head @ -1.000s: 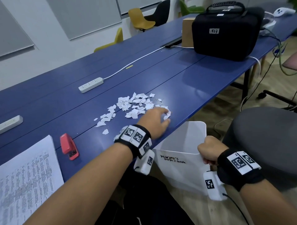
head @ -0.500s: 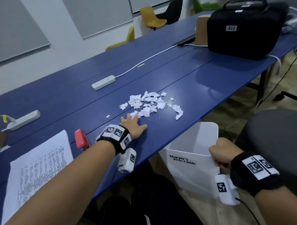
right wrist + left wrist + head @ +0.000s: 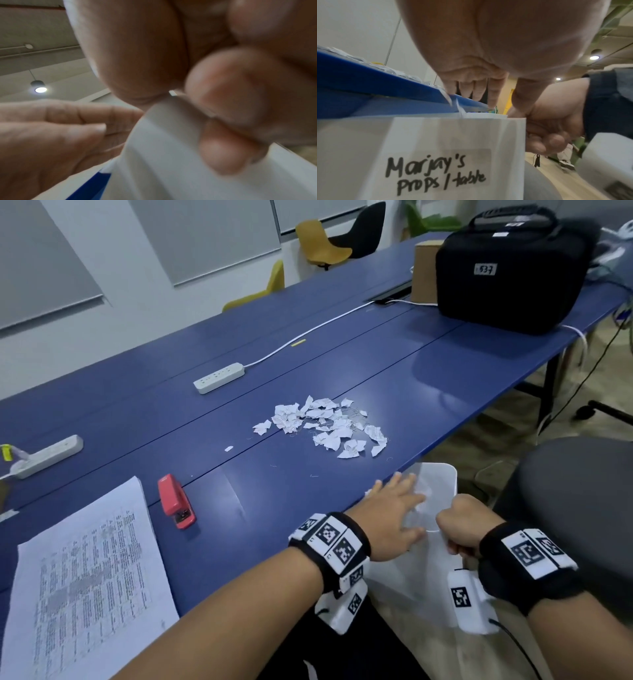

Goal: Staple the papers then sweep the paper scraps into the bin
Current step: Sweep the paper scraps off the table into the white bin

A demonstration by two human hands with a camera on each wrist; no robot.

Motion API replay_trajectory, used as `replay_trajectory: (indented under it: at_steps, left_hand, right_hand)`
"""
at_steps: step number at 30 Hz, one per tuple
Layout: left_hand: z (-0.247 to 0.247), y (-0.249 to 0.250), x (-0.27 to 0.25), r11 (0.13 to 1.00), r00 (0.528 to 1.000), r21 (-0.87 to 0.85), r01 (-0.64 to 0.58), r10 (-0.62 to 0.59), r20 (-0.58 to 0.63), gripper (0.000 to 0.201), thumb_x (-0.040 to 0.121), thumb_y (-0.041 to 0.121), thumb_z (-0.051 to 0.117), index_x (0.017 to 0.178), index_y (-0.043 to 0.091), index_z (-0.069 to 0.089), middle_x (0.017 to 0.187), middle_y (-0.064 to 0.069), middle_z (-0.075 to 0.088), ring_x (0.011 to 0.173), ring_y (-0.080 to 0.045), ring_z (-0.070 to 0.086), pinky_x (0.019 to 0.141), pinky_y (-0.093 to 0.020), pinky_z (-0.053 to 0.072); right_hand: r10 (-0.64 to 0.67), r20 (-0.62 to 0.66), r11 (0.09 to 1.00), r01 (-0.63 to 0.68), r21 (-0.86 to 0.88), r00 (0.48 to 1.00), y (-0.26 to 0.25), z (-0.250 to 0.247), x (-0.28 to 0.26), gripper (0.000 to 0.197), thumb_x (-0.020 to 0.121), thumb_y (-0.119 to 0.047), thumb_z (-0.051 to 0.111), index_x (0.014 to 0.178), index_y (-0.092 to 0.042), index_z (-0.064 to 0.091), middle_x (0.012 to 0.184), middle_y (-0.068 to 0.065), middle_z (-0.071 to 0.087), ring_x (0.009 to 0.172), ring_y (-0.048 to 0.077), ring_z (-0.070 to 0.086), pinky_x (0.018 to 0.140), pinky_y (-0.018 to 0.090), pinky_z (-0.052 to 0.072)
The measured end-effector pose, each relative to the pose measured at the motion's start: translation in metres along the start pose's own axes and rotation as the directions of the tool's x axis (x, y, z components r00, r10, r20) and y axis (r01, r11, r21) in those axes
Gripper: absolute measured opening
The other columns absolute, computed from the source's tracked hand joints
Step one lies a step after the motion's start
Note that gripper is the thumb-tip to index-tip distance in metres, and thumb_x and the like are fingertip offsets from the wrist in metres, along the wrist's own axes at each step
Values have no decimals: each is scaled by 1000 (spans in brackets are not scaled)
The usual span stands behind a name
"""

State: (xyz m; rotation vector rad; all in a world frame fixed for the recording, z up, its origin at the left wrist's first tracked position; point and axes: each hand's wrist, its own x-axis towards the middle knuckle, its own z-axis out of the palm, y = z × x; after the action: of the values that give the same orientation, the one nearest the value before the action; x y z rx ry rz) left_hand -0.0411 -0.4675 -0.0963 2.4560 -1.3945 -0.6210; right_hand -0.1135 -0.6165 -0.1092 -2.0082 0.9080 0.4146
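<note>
Roughly two dozen torn paper scraps (image 3: 325,426), white with printed text, in one loose heap near the front edge of the blue surface (image 3: 342,364); a few fall at the edge (image 3: 458,106). One white bin (image 3: 442,481), hand-lettered label, held just below that edge. One red stapler (image 3: 175,501) beside one printed stack of papers (image 3: 85,577). Two power strips (image 3: 219,377). One black case (image 3: 510,268). Left hand (image 3: 390,518) flat, fingers straight, over the bin mouth. Right hand (image 3: 462,525) clenched on the bin rim.
</note>
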Motion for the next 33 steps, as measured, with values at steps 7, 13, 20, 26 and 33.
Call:
replay_trajectory:
  at_steps: [7, 13, 20, 26, 33]
  left_hand:
    - [-70, -73, -8, 946, 843, -229, 230, -311, -439, 51, 94, 32, 57, 142, 18, 47, 160, -4, 33, 150, -20, 26, 120, -34, 22]
    - [-105, -195, -32, 568, 535, -99, 817, -810, -240, 84, 91, 58, 48, 157, 18, 15, 166, -14, 2, 151, -43, 0, 122, -53, 11]
    - [-86, -180, -33, 679, 681, 55, 732, -728, -72, 86, 95, 63, 36, 158, 15, 0, 166, -8, -10, 152, -37, -9, 121, -52, 5]
    - [-40, -82, -23, 890, 896, 195, 413, -435, 90, 85, 95, 62, 31, 156, 20, -12, 163, -2, -24, 151, -27, -23, 122, -55, -6]
    - [0, 1, -16, 973, 976, 222, 62, -106, 191, 83, 98, 54, 34, 156, 16, -12, 163, -3, -24, 150, -22, -26, 122, -49, -12]
  right_hand:
    - [13, -30, 1000, -13, -4, 999, 5, 4, 8, 20, 79, 2, 41, 74, 10, 57, 44, 19, 56, 34, 22, 43, 39, 20, 33]
    - [7, -20, 1000, -7, 0, 1000, 7, 4, 11, 27, 79, 0, 40, 84, 16, 62, 45, 19, 56, 38, 23, 45, 42, 23, 34]
    - [18, -23, 1000, -18, -9, 1000, 5, 2, 9, 26, 80, -1, 40, 87, 11, 62, 47, 18, 57, 36, 22, 43, 41, 22, 34]
    - [27, -24, 1000, -27, 0, 999, 3, 5, 6, 27, 80, 0, 40, 91, 14, 60, 45, 18, 55, 35, 22, 42, 41, 22, 33]
    - [24, -14, 1000, -24, -12, 1000, 0, 2, 2, 26, 82, 0, 41, 89, 14, 62, 46, 19, 57, 35, 22, 43, 40, 22, 34]
